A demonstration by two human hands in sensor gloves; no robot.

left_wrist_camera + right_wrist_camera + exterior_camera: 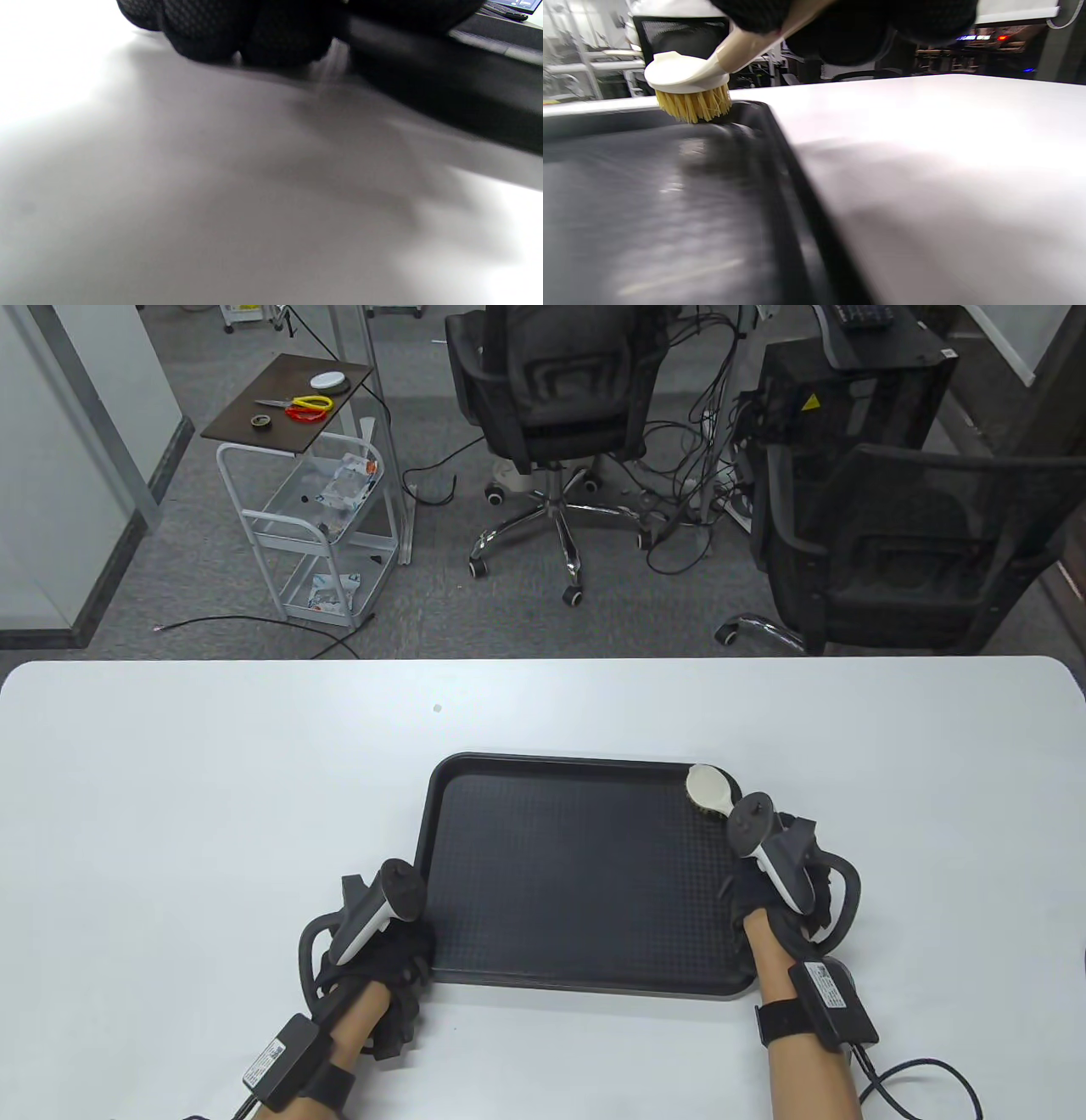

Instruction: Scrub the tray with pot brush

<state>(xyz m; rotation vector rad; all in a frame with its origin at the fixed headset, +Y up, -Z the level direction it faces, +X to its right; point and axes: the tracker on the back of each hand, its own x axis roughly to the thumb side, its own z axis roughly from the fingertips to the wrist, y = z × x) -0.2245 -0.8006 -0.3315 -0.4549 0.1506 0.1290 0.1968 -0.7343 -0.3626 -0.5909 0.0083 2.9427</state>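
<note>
The white table (212, 814) carries the black tray (577, 874) near its front edge, lying flat with its long side across the view; seen from the tray's centre, the work is going on at about two o'clock, in the far right corner. The left hand (386, 950) rests at the tray's eight o'clock corner, its gloved fingers (237, 34) curled down against the rim, apparently pinning it, though how firmly they clasp the edge cannot be told. The right hand (776, 882) sits at three o'clock, wrapped closed around the cream handle of the pot brush (711, 791), whose round head points away toward one o'clock. In the right wrist view the yellow bristles (693, 105) touch the tray floor right where it curves up into the corner wall. To do this step well, I judge the head should stay flat so all the bristles bear evenly, working out of the corner in short overlapping strokes toward nine o'clock, while the left hand presses down so the tray does not skate on the smooth table; tipping the head would likely let it ride over the rim.
</note>
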